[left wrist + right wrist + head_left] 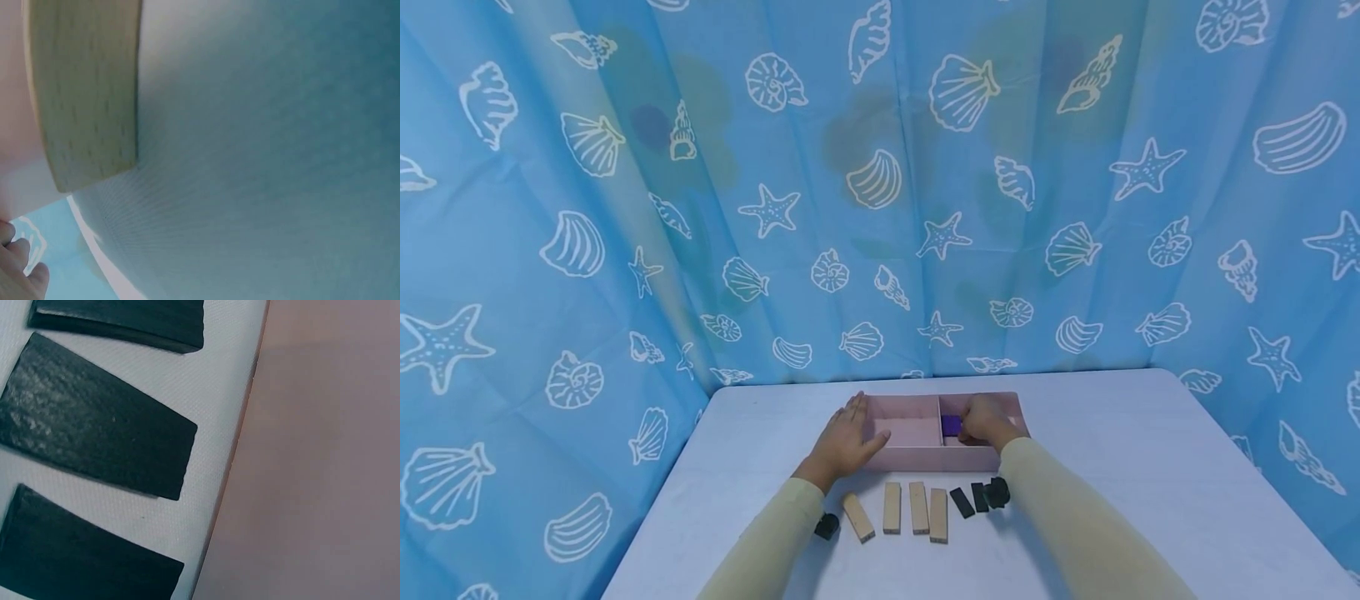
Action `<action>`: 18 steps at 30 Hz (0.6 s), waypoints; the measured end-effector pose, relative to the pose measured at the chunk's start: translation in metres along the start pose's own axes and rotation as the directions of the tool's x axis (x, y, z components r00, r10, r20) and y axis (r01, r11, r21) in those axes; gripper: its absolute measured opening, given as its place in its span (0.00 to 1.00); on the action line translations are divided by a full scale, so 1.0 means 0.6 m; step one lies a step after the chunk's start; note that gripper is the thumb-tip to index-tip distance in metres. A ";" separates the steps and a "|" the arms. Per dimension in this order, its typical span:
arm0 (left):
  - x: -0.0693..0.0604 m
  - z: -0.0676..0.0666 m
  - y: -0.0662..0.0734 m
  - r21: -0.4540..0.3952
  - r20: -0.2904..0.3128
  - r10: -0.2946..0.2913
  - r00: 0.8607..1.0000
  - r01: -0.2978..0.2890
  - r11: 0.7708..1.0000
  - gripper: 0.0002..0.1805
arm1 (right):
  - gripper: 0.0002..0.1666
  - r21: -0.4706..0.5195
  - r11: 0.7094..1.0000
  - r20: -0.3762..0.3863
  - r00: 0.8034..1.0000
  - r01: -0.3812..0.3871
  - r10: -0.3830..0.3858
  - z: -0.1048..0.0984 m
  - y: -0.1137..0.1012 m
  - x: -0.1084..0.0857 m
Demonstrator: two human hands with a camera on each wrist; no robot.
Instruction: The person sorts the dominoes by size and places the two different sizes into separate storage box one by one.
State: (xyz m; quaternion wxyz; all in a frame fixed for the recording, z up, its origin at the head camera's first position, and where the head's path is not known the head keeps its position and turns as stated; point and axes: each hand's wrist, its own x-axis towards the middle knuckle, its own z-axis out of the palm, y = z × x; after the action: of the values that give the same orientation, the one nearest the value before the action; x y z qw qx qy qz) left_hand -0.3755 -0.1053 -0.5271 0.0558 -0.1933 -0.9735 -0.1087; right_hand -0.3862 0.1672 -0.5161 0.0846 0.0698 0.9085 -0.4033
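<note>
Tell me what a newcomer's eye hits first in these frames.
First, the blue curtain with white seashell prints, filling most of the head view behind the table. Then the pink box near the table's far edge, left hand at its left end, right hand in its right compartment by a purple piece. Wooden blocks and black blocks lie before it.
</note>
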 end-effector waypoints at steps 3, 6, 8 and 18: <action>0.000 0.000 -0.001 -0.003 -0.006 0.005 1.000 -0.005 1.000 0.48 | 0.09 -0.003 1.000 0.001 1.000 0.000 0.000 0.000 -0.001 -0.001; -0.001 0.000 0.000 0.004 -0.016 0.015 1.000 -0.015 1.000 0.48 | 0.09 -0.001 1.000 0.004 1.000 0.001 -0.001 -0.001 -0.001 -0.003; -0.001 0.000 -0.001 0.014 -0.021 0.021 1.000 -0.021 1.000 0.48 | 0.09 0.002 1.000 0.008 1.000 0.005 -0.005 -0.003 -0.001 -0.004; 0.001 -0.001 0.000 0.028 -0.011 0.017 1.000 -0.017 0.999 0.49 | 0.08 0.029 0.999 0.030 0.999 0.023 -0.024 -0.019 0.008 -0.008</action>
State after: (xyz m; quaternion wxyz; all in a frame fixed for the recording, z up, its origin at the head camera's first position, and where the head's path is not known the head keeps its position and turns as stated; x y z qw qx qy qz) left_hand -0.3759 -0.1055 -0.5263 0.0650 -0.2001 -0.9729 -0.0957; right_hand -0.3817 0.1786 -0.5112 0.0924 0.0543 0.9021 -0.4180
